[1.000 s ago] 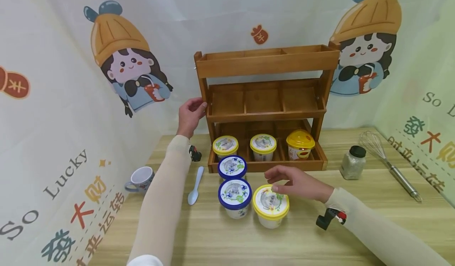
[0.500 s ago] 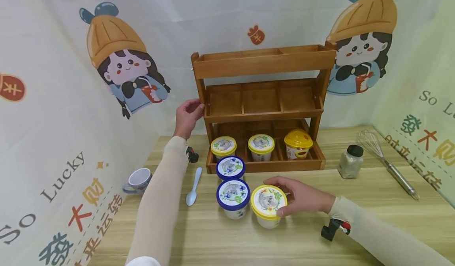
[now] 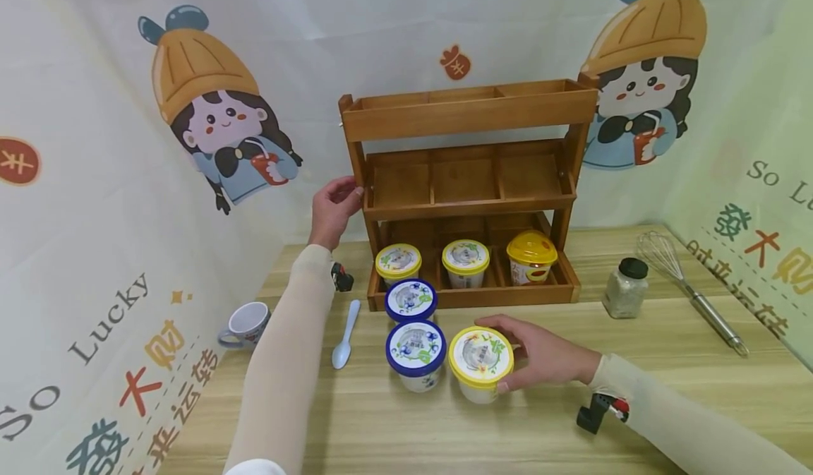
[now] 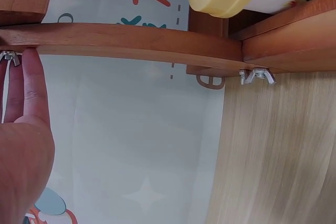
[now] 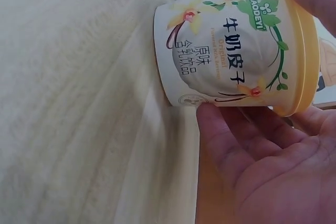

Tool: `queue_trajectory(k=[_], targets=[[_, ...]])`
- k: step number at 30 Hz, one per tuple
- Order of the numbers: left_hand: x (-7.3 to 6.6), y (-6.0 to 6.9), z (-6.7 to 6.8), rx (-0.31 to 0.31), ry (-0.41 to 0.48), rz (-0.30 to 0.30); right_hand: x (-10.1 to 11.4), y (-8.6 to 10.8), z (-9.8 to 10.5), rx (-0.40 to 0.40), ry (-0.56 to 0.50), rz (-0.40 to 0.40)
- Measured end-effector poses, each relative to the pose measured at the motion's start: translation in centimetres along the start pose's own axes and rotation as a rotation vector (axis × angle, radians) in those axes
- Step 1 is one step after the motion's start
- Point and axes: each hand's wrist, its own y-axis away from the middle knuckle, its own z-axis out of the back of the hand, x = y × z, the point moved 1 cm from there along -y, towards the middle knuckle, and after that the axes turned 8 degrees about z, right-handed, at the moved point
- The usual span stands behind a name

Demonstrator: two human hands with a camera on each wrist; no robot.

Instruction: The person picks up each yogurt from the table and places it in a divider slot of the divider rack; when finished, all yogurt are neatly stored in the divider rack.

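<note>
My right hand grips a tub with a yellow lid from its right side, thumb and fingers around it. The right wrist view shows the tub's printed white side and fingers beneath it; whether its base touches the table I cannot tell. Immediately left of it are two blue-lidded tubs, a front one and a back one. My left hand touches the left post of the wooden shelf rack. In the left wrist view its straight fingers rest against the post by a wing nut.
The rack's bottom tier holds two yellow-lidded tubs and a yellow dome-lidded cup. A mug and light-blue spoon lie left. A black-capped jar and whisk lie right.
My right hand has come down from above the yellow-lidded tub and closed around its right side. The tub has shifted very slightly. My left hand stays at the rack's post.
</note>
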Motion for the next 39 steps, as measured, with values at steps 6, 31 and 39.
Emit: queue_trajectory(k=[6,31,39], targets=[[-1.0,1.2,0.0,0.005,0.006,0.013,0.7,-0.1,1.0,-0.038,0.042,0.008],[0.4,0.0,0.1,-0.032,-0.017,-0.051,4.6,-0.8,7.9,-0.31,0.113,0.041],[0.2,-0.1,0.1,-0.023,-0.025,-0.034,5.9,-1.4,11.0,-0.381,0.149,-0.03]])
